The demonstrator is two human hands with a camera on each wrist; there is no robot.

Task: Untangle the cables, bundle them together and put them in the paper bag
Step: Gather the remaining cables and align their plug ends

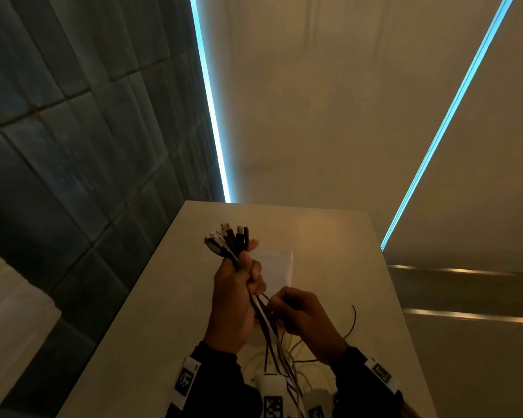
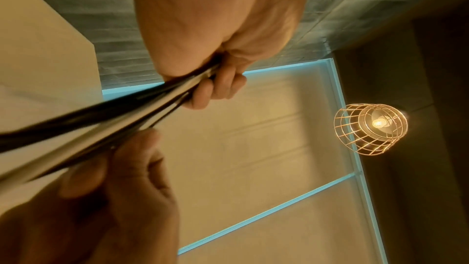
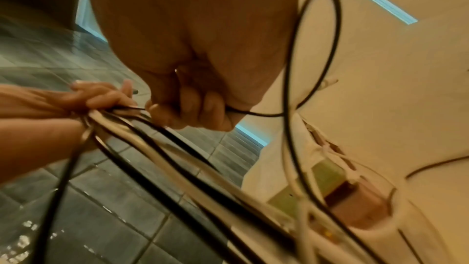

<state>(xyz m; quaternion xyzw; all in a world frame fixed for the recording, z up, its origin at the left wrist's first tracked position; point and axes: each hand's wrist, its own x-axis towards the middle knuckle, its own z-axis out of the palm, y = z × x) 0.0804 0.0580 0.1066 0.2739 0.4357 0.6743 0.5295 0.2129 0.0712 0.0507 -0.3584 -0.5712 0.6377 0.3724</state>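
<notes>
My left hand (image 1: 239, 277) grips a bundle of black and white cables (image 1: 228, 241) just below their plug ends, which fan out above the fist. The same fist shows in the left wrist view (image 2: 215, 85) with the cables (image 2: 106, 115) running down and left. My right hand (image 1: 296, 315) sits just below it and pinches a thin black cable (image 3: 312, 47) that loops out to the right; its fingers (image 3: 187, 107) are curled on that strand. The rest of the cables (image 1: 280, 357) hang toward the table. A pale paper bag (image 1: 277, 268) lies flat behind my hands.
The beige table (image 1: 338, 251) extends forward, with a grey tiled wall (image 1: 73, 146) on its left and light strips above. A caged pendant lamp (image 2: 370, 127) hangs overhead. A white charger block (image 3: 355, 200) lies among loose cables near my body.
</notes>
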